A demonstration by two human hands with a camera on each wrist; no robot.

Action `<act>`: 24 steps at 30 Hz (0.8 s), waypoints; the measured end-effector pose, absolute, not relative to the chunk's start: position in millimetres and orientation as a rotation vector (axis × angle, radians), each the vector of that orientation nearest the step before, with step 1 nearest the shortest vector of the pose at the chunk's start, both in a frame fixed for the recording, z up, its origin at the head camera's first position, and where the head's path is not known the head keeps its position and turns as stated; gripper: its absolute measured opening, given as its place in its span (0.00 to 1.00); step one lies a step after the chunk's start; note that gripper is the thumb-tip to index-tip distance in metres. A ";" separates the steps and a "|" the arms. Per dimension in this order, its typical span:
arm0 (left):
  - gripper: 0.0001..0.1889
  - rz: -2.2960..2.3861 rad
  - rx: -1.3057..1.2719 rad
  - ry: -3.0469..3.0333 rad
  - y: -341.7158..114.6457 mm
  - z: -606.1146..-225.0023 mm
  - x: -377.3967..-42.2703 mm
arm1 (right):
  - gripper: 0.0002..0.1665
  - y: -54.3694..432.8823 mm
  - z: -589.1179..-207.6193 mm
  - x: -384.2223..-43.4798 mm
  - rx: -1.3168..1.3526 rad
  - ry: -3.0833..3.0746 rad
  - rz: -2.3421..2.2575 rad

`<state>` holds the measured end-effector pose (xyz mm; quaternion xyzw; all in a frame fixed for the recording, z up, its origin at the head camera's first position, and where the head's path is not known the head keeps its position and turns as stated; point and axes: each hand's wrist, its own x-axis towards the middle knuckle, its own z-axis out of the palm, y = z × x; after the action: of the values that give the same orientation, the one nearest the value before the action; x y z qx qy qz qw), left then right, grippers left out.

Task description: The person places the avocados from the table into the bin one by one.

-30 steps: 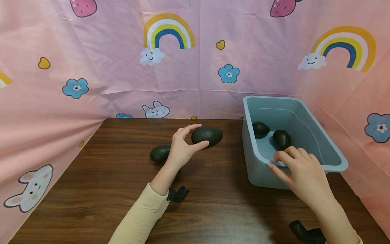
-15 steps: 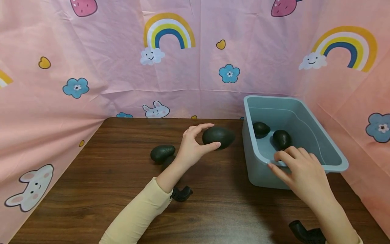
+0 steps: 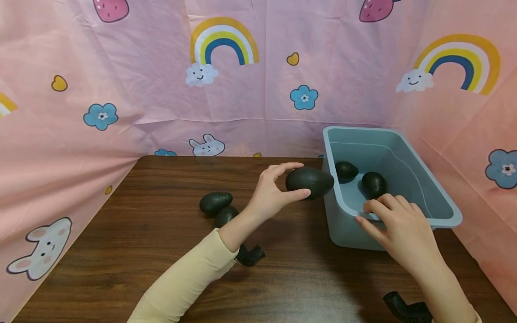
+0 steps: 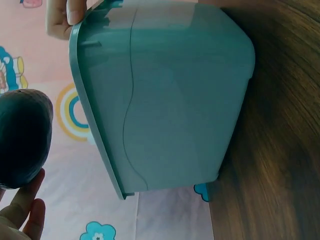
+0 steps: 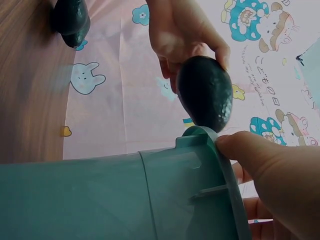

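A dark green avocado (image 3: 310,181) is pinched between the thumb and fingers of my left hand (image 3: 272,190), its narrow end overlapping the near-left rim of the blue-grey bin in the head view. My right hand (image 3: 400,229) grips the bin's front rim, thumb outside and fingers over the inner side. Inside the bin (image 3: 408,175) lie two avocados, one (image 3: 346,172) by the left wall and another (image 3: 373,184) near the middle. In the right wrist view the held avocado (image 5: 205,92) shows just past the rim, beyond my right thumb (image 5: 245,147).
Two more avocados, one (image 3: 215,203) behind the other (image 3: 226,216), lie together on the brown wooden table (image 3: 121,251), left of my left forearm. A pink patterned cloth (image 3: 250,103) hangs along the back and both sides. Black camera mounts (image 3: 250,255) sit at the wrists.
My left hand has carried the avocado rightward from mid-table to the bin's left rim. The second table avocado has come into sight behind the forearm. My right hand stays put on the rim.
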<state>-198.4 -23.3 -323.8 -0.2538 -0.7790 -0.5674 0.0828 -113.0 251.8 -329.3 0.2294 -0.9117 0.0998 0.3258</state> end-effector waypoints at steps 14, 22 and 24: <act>0.29 -1.735 -0.845 -2.305 0.6 -314.6 -204.3 | 0.35 251.0 -329.0 -111.9 0.594 -2.385 0.261; 0.29 -1.717 -0.803 -2.299 18.8 -317.7 -215.2 | 0.38 251.3 -328.6 -113.3 0.613 -2.363 0.250; 0.29 -1.717 -0.792 -2.292 20.9 -317.3 -217.4 | 0.39 251.0 -328.3 -113.3 0.613 -2.364 0.247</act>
<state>-217.4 20.9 -317.3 -0.2657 -0.7685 -0.5758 0.0852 -113.3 251.0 -328.3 0.2350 -0.9069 0.0948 0.3367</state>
